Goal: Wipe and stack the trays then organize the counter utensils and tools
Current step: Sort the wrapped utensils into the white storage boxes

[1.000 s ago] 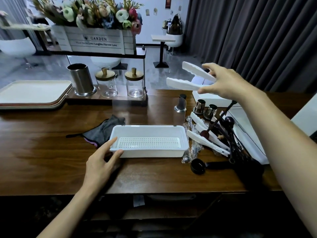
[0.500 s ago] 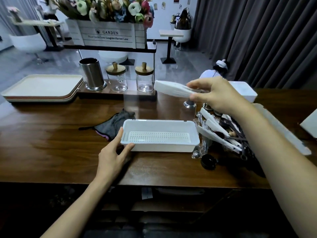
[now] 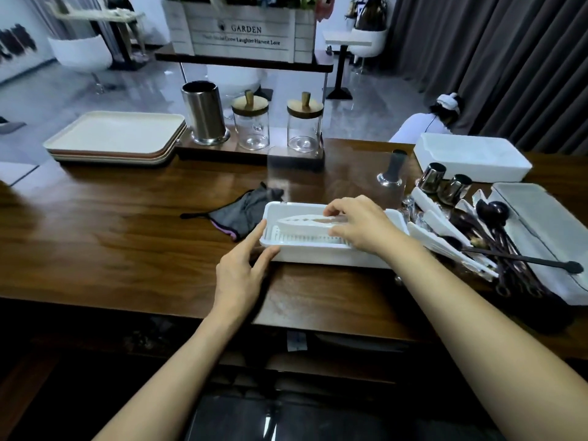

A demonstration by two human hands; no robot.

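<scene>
**White tongs held inside the basket on the worktop**

Head view. Your right hand (image 3: pixel 359 224) reaches over the white basket (image 3: pixel 318 258), which sits near the front edge of the wooden worktop (image 3: pixel 111 237). Its fingers and thumb are curled round one end of a pair of white tongs (image 3: pixel 302 222), gripping them. The tongs lie lengthwise inside the basket, tips pointing left, over its slotted floor. I cannot tell whether they touch that floor.

Your left hand (image 3: pixel 241 272) rests at the basket's near left corner. Its fingers are straight and relaxed, forefinger along the left wall, thumb against the front wall, holding nothing.

Just left of the basket lies a crumpled grey cloth (image 3: pixel 245 210). To the basket's right is a pile of utensils: loose tongs (image 3: pixel 439 222) and dark spoons (image 3: pixel 496 214), some resting on a flat white lid (image 3: pixel 541 224). Behind the pile stand two steel cups (image 3: pixel 431 178) and a white box (image 3: pixel 471 157).

At the far left of the worktop sits the stack of trays (image 3: pixel 117 135), cream on top. Beside it stand a steel canister (image 3: pixel 203 116) and two lidded glass jars (image 3: pixel 251 125).
</scene>
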